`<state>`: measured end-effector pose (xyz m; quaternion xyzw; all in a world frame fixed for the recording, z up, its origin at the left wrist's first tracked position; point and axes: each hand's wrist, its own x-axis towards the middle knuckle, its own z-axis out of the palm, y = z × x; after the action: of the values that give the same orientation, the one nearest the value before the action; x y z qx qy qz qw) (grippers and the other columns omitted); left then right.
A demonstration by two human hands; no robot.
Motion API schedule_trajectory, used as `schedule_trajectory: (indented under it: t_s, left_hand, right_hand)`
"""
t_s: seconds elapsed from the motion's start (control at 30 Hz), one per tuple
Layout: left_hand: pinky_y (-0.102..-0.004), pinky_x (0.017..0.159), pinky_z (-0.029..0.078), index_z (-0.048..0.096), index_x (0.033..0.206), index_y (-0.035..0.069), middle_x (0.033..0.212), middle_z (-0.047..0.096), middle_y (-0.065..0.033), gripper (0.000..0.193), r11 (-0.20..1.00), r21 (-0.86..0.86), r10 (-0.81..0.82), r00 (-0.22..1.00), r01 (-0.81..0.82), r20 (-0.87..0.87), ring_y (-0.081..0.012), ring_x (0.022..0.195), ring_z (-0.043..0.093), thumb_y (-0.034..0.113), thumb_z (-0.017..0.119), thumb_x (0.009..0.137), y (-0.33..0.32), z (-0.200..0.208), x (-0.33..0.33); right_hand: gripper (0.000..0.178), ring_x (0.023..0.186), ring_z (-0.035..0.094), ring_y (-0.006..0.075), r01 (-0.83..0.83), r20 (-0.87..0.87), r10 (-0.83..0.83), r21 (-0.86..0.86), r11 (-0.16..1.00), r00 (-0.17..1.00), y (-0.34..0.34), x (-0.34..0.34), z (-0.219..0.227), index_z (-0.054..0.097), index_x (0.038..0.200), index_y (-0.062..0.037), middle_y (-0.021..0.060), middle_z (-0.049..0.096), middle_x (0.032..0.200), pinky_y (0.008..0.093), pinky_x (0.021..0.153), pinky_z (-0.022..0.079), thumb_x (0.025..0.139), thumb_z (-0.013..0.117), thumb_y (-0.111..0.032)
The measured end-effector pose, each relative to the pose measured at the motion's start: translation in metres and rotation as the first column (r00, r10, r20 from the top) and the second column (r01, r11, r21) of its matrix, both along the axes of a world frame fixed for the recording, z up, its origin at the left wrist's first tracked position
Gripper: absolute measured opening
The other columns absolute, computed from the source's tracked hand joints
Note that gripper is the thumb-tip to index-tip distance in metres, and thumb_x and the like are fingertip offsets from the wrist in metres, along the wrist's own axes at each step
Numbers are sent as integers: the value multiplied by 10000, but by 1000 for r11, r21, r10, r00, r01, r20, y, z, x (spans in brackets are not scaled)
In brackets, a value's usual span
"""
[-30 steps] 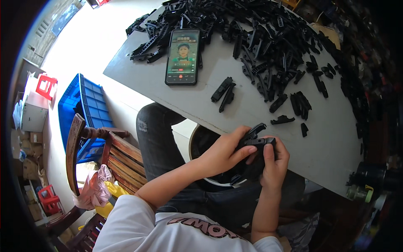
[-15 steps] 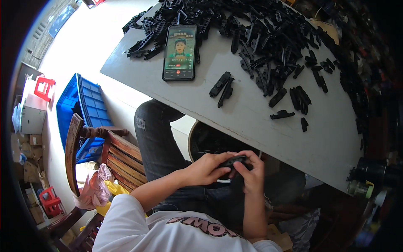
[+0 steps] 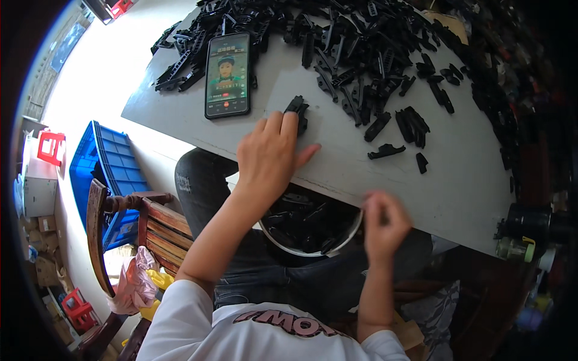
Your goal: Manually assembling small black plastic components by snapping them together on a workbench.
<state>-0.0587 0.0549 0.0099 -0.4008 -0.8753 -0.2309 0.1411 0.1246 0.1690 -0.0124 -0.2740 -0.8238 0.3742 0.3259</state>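
My left hand (image 3: pixel 268 153) reaches over the table's near edge, fingers stretched out and thumb spread apart. Its fingertips touch small black plastic parts (image 3: pixel 299 110) lying beside the phone; the fingers partly hide them. My right hand (image 3: pixel 386 227) hovers by the table edge, just right of the bucket, its fingers curled in and blurred. A dark spot shows between those fingers, and I cannot make out whether it is a held part. Below the table edge, a round bucket with a pale rim (image 3: pixel 319 254) holds several black parts (image 3: pixel 301 225) between my legs.
A large heap of black plastic parts (image 3: pixel 355 66) covers the far side of the white table (image 3: pixel 337 153). A phone (image 3: pixel 227 75) with a lit screen lies at its left. Beside me stand a wooden chair (image 3: pixel 170 231) and a blue crate (image 3: pixel 123 159).
My hands were together over the bucket, holding a black part. Now they are apart: the left has moved forward onto the table parts, the right outward to the right. The whole view has shifted slightly.
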Motion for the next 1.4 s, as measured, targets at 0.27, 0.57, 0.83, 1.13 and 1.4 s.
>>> schedule_trajectory:
  t_s: [0.27, 0.57, 0.83, 1.13, 1.4]
  left_hand:
    - [-340, 600, 441, 553, 859, 69, 817, 505, -69, 241, 995, 79, -47, 994, 56, -102, -239, 738, 550, 198, 706, 725, 11, -7, -2]
    - [-320, 672, 428, 485, 1030, -13, 835, 582, -176, 293, 924, 382, -335, 468, -7, 818, -215, 713, 540, 227, 575, 887, -17, 2, 24]
    - [-372, 719, 467, 443, 1148, -12, 895, 601, -225, 374, 812, 531, -579, 444, 242, 684, -396, 848, 596, 198, 588, 876, -13, -1, 56]
    - [-401, 715, 468, 448, 1155, -34, 906, 595, -221, 379, 789, 517, -614, 483, 333, 624, -405, 833, 587, 125, 591, 842, -20, 1, 63]
    - [-418, 679, 477, 482, 1165, -24, 917, 601, -213, 403, 789, 502, -613, 497, 353, 614, -394, 830, 597, 160, 597, 825, -17, -13, 70]
  right_hand:
    - [160, 760, 613, 240, 55, 273, -265, 593, 804, 925, 106, -64, 31, 645, 934, 2, 77, 606, 903, 336, 678, 481, 824, 615, -110]
    - [232, 784, 609, 242, -111, 270, 41, 251, 962, 962, 85, -48, 47, 620, 1003, 0, 109, 610, 917, 322, 682, 480, 789, 633, -88]
    - [265, 816, 587, 131, -403, -283, 291, -545, 735, 914, 3, -11, 38, 543, 967, 32, 75, 590, 910, 246, 680, 505, 756, 701, 4]
    - [327, 797, 580, 120, -253, -215, 218, -150, 956, 952, -20, -11, 32, 573, 988, 33, 80, 591, 930, 228, 703, 484, 735, 751, -73]
    - [343, 984, 606, 243, -418, -494, 8, -726, 546, 869, -23, -13, 10, 510, 1078, 38, 212, 621, 1050, 332, 928, 429, 790, 673, -55]
